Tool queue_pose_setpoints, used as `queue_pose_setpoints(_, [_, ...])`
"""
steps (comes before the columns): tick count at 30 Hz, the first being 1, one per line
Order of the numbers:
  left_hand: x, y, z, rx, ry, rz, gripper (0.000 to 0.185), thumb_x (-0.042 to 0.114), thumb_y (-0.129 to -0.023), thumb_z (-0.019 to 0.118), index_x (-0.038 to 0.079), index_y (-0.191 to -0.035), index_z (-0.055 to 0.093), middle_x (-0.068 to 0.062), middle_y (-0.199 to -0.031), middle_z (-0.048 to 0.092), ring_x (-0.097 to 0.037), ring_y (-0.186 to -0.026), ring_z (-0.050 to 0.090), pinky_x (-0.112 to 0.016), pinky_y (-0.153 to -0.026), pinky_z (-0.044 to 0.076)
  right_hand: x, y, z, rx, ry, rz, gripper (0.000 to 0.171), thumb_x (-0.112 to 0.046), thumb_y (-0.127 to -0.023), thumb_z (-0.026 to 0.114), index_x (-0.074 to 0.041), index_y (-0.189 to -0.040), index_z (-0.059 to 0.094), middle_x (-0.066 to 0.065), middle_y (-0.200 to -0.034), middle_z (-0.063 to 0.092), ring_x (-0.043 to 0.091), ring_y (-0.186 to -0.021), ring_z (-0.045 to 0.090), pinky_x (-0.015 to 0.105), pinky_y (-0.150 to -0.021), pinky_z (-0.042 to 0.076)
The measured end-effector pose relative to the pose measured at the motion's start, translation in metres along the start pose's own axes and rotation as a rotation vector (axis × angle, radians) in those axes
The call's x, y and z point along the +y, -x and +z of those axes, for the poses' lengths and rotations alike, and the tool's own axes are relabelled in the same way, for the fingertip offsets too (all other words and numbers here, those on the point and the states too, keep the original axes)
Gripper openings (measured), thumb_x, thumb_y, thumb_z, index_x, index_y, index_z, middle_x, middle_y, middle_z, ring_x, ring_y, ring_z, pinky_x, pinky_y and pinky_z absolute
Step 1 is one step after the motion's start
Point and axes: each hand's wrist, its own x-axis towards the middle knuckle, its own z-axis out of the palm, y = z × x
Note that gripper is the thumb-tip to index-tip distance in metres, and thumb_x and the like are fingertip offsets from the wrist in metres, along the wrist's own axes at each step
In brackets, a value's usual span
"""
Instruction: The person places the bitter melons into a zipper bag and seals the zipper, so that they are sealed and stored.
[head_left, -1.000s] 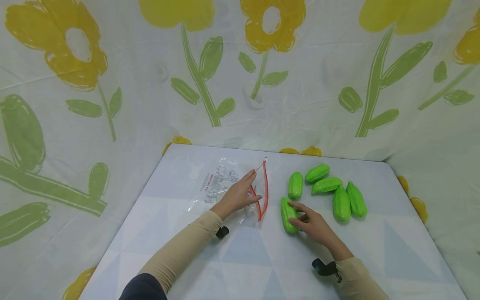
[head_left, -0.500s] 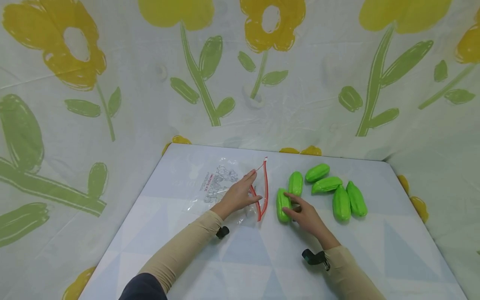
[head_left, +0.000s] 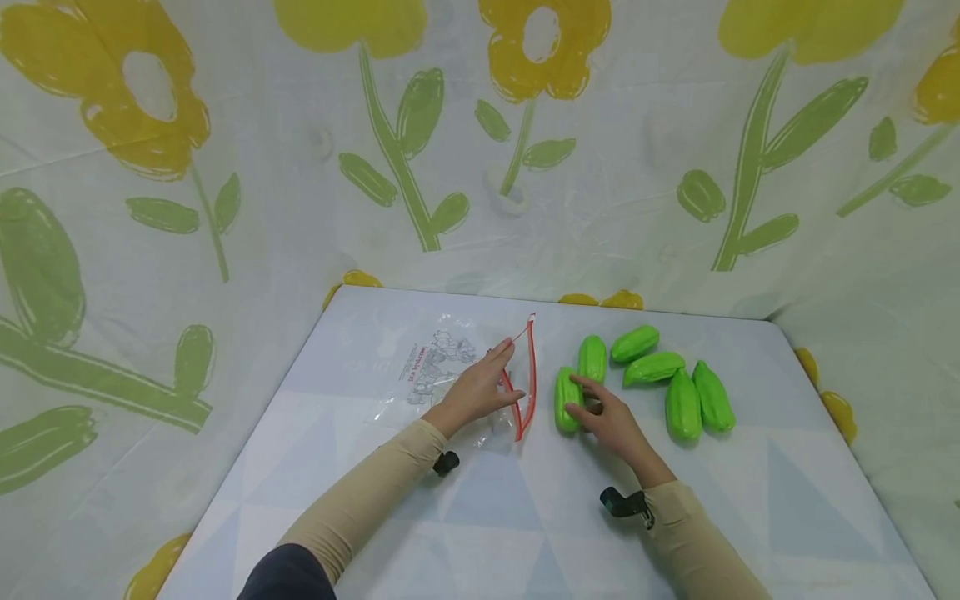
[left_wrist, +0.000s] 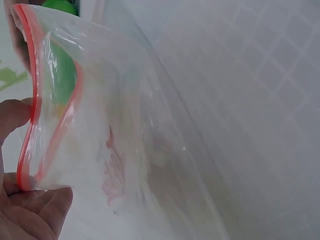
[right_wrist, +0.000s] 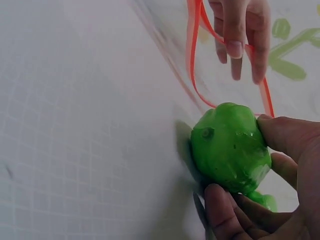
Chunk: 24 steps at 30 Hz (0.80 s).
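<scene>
1. Right hand [head_left: 609, 421] grips a green gourd [head_left: 567, 399] near the desk's [head_left: 525, 517] middle; that glossy skin looks slippery.
2. Left hand [head_left: 480, 387] pinches the zip bag's [head_left: 450, 375] red rim [head_left: 531, 375]. The narrow mouth could snag the gourd or fold shut.

Left wrist view: left hand [left_wrist: 22, 200] cut off by lower-left edge; bag [left_wrist: 115, 150] print blurred, unreadable; green gourd [left_wrist: 62, 75] seen only through film. Right wrist view: right hand [right_wrist: 280, 185] cut by right edge, covers gourd's far side
</scene>
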Motion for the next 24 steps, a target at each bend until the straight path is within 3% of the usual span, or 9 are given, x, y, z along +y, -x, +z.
queue_pose_setpoints(9, [0.002,-0.002,0.001,-0.001,0.001,0.015,0.088,0.041,-0.079,0.071,0.003,-0.145,0.028,-0.006,-0.153,0.022,-0.019,-0.137,0.026,-0.032,-0.109,0.030,-0.002,-0.001,-0.003,0.000,0.002,0.000,0.061,-0.056,-0.082,0.061,-0.044,-0.137,0.038,0.008,-0.139,0.045,0.026,-0.103,0.056,0.030,-0.066,0.051])
queue_pose_setpoints(24, [0.003,-0.006,0.002,-0.022,0.004,0.014,0.088,0.041,-0.079,0.071,0.001,-0.144,0.029,-0.006,-0.153,0.022,-0.020,-0.138,0.025,-0.032,-0.109,0.029,-0.011,-0.004,0.001,-0.023,-0.048,-0.114,0.060,-0.053,-0.082,0.062,-0.047,-0.136,0.038,0.008,-0.138,0.045,0.023,-0.099,0.059,0.032,-0.071,0.053])
